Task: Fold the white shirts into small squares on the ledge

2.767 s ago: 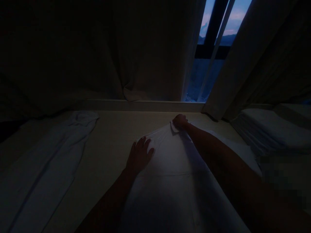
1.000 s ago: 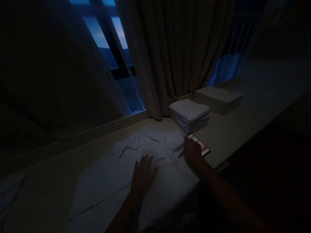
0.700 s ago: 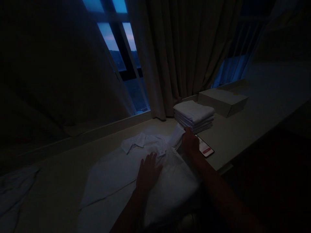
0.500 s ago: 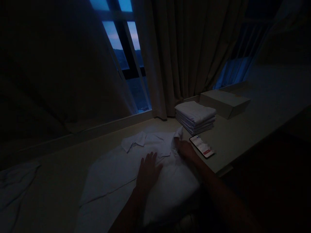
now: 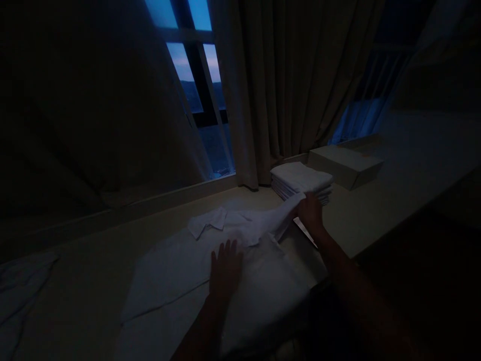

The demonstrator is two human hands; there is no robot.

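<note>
Pleated curtains [image 5: 300,75] hang behind the pale table [image 5: 90,286], a creased white garment [image 5: 266,286] sprawled lower centre. Its narrow lifted strip [image 5: 283,213] points lengthwise up and right, gripped by the right hand [image 5: 311,213]; the left hand [image 5: 225,271] lies open on the garment.

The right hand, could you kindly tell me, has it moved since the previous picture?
Yes: against the folded stack, the right hand has moved rightward and slightly up in the view, gripping the white cloth.

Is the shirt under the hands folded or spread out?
Mostly spread out: the white shirt lies wide across the table, left hand flat on it, right hand holding one end.
</note>
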